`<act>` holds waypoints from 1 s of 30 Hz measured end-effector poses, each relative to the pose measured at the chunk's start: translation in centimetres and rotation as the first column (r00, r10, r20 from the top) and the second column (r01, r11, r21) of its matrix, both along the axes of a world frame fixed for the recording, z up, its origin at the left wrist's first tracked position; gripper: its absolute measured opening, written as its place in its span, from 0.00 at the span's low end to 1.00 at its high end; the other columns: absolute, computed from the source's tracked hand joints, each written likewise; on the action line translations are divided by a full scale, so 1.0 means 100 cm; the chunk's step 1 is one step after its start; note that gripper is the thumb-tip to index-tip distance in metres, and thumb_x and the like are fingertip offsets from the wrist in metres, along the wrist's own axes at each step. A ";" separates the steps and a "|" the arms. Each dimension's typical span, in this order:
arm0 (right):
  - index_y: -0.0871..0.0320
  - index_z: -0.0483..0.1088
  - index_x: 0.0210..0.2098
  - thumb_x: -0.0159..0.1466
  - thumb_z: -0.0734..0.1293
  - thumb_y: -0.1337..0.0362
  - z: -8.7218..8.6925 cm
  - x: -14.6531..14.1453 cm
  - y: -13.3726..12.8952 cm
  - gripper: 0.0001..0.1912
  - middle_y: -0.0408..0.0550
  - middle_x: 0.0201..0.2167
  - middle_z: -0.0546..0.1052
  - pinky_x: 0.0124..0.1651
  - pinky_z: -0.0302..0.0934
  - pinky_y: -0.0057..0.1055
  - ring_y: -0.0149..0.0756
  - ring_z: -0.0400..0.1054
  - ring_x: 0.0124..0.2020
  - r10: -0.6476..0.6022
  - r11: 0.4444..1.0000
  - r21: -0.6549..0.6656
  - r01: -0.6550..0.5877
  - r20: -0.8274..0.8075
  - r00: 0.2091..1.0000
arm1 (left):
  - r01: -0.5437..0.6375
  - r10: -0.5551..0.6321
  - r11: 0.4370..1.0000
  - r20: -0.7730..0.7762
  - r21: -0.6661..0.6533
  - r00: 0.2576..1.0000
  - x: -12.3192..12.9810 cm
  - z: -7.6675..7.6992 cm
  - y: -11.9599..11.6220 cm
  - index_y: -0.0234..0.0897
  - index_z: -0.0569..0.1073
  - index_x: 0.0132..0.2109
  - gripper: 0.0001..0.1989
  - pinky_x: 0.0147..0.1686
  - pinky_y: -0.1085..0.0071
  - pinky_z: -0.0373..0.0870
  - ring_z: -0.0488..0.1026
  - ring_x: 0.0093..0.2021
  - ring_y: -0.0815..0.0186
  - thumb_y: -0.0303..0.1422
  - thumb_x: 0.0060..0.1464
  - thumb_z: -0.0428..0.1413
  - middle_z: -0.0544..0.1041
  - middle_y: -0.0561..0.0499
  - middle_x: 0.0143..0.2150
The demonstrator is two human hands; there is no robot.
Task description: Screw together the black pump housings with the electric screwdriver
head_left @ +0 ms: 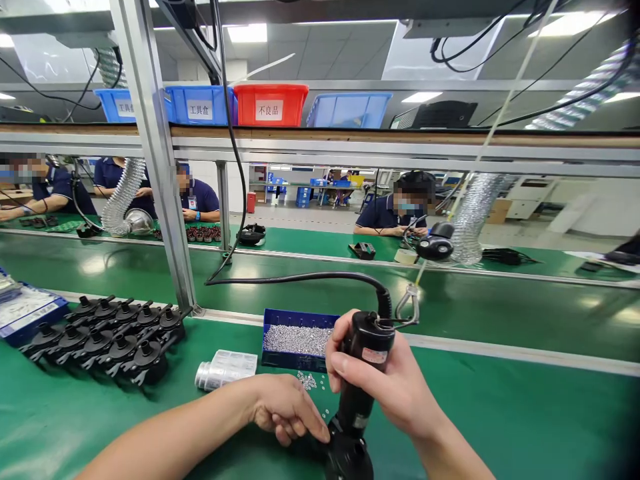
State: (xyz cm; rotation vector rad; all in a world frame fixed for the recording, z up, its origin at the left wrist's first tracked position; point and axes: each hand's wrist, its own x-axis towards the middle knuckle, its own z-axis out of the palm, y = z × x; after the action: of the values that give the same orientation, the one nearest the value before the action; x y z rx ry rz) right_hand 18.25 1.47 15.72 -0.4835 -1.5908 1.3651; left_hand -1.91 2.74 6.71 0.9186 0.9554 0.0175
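Note:
My right hand (380, 373) is wrapped round a black electric screwdriver (357, 400), which stands nearly upright with its cable at the top. The screwdriver's lower end meets a round black plastic part (350, 457) at the bottom of the view. My left hand (287, 410) grips that part at its left side, with the index finger stretched against it and the other fingers curled. The contact between bit and part is hidden. Small loose metal nuts (307, 381) lie just beyond my left hand, in front of a blue tray (295, 360) full of similar pieces.
Rows of black plastic parts (120, 340) stand at the left. A roll of clear plastic (227, 369) lies beside the tray. A metal hook (409, 307) and cord hold the screwdriver from above. A metal post (155, 153) rises behind. Several co-workers sit across the green belt (300, 293).

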 end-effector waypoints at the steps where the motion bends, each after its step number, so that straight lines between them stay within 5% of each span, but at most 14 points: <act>1: 0.55 0.74 0.43 0.69 0.80 0.55 0.001 -0.001 -0.001 0.14 0.43 0.30 0.80 0.31 0.72 0.28 0.34 0.77 0.25 -0.002 1.000 -0.006 0.002 -0.003 1.000 | -0.006 0.006 1.000 -0.012 -0.012 1.000 0.002 -0.002 0.000 0.37 0.80 0.31 0.28 0.12 0.81 0.52 0.50 0.14 0.78 0.41 0.24 0.84 0.62 0.63 0.17; 8: 0.56 0.74 0.42 0.65 0.80 0.57 0.008 -0.004 -0.002 0.15 0.42 0.29 0.80 0.29 0.71 0.28 0.34 0.77 0.24 -0.011 1.000 -0.028 0.011 -0.024 1.000 | -0.027 0.034 0.998 -0.116 0.062 0.993 0.005 -0.004 -0.005 0.39 0.79 0.34 0.33 0.10 0.81 0.47 0.52 0.13 0.77 0.46 0.20 0.84 0.68 0.60 0.18; 16: 0.56 0.74 0.40 0.64 0.80 0.60 0.011 -0.006 -0.004 0.14 0.41 0.27 0.79 0.30 0.73 0.29 0.34 0.76 0.23 -0.008 0.998 -0.058 0.006 -0.035 0.999 | -0.061 0.070 0.995 -0.121 0.078 0.990 0.008 0.001 -0.006 0.40 0.76 0.35 0.35 0.11 0.80 0.55 0.56 0.14 0.76 0.39 0.18 0.84 0.73 0.58 0.20; 24: 0.56 0.73 0.40 0.61 0.83 0.57 0.014 -0.006 -0.005 0.19 0.41 0.26 0.78 0.30 0.72 0.32 0.35 0.76 0.23 -0.012 0.997 -0.077 0.011 -0.018 1.000 | -0.014 0.042 0.979 -0.133 0.202 0.990 0.006 -0.003 -0.010 0.42 0.75 0.39 0.38 0.14 0.80 0.55 0.59 0.17 0.73 0.49 0.23 0.84 0.73 0.60 0.21; 30: 0.56 0.73 0.40 0.63 0.82 0.57 0.013 -0.005 -0.003 0.17 0.41 0.27 0.78 0.28 0.71 0.31 0.35 0.75 0.23 -0.019 0.998 -0.063 0.017 -0.036 0.999 | -0.068 0.107 0.962 -0.134 0.263 0.985 0.020 -0.004 -0.021 0.40 0.75 0.33 0.29 0.12 0.75 0.49 0.56 0.13 0.74 0.44 0.26 0.81 0.71 0.60 0.18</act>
State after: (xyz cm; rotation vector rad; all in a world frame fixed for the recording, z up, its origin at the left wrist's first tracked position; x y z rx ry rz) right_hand 17.75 1.15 17.06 -0.5066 -1.5138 1.4060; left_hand 0.07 0.60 6.30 1.1285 1.1490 0.1548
